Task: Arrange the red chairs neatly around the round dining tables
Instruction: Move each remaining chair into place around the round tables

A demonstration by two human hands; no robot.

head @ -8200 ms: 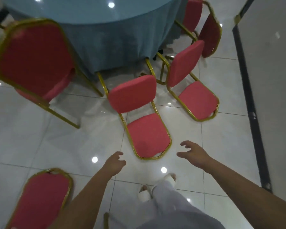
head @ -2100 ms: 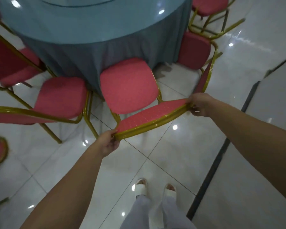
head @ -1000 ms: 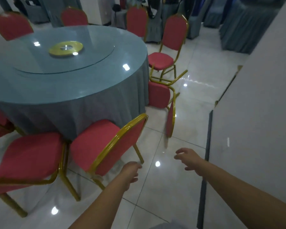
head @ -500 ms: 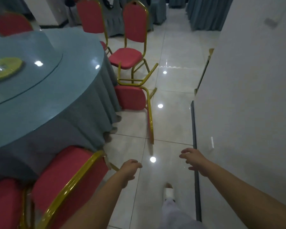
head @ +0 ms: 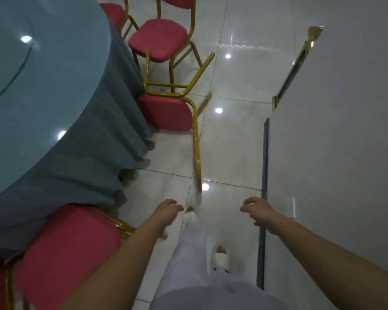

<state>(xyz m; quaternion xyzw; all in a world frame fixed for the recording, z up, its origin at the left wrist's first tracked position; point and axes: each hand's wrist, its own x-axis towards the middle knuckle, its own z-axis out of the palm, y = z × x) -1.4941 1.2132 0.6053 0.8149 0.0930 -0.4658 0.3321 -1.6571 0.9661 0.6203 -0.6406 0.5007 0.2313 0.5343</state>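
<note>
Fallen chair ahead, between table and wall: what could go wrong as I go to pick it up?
1. The fallen chair has its gold frame reaching toward your leading foot; you might trip.
2. Its legs appear to overlap those of the upright chair, so lifting could drag that one.
3. The gap between tablecloth and wall looks tight; swinging it up may hit either.

Open floor strip point(head: 231, 142) between tipped chair point(head: 166, 113) and wall point(head: 334, 153), passable. Tipped chair's gold frame lines the strip's left edge, legs against upright chair point(head: 158, 39) beyond. Desk point(head: 43, 86) cloth and near chair point(head: 70, 247) block left.
</note>
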